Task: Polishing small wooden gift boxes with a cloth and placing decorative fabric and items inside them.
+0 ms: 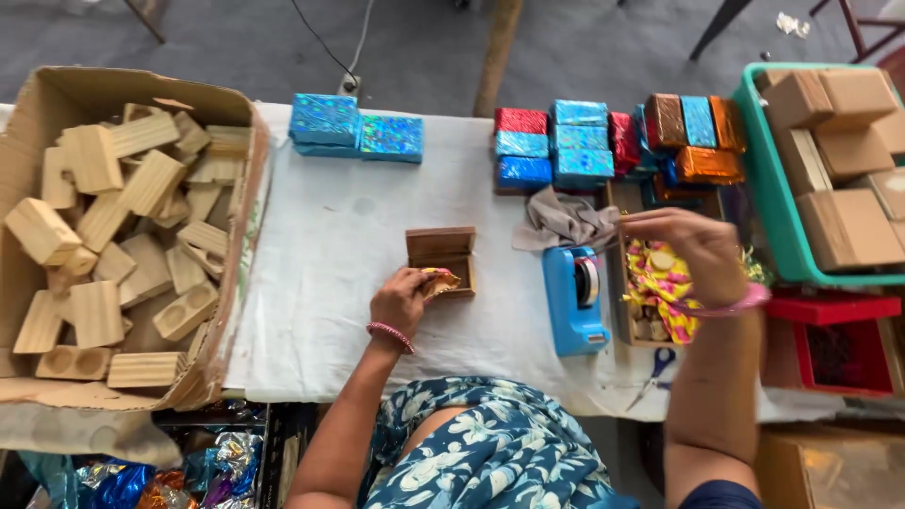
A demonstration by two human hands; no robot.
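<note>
Wooden box (441, 256): small, brown, lid swung open and standing upright at the far side; near the middle of the white cloth-covered table (320, 283), left of the blue tape dispenser (575, 300).
Left hand (401, 300): fingers curled shut around a small gold-wrapped piece (439, 280), held at the box's open mouth; pink bangle at the wrist.
Right hand (693, 247): over a tray of wrapped sweets (660, 292), fingertips pinched together; what sits between them too blurred to tell.
Box interior: mostly hidden behind the left hand's fingers and the wrapped piece.
Sweets tray: partly covered by the right forearm; contents a jumble of yellow, pink and gold.
Scissors (657, 369): near table edge, blades hard to make out.
Cardboard carton of wooden blocks (113, 236): far left, cut off by the frame.
Green crate (768, 188): right edge, cropped, filled with plain brown boxes.
</note>
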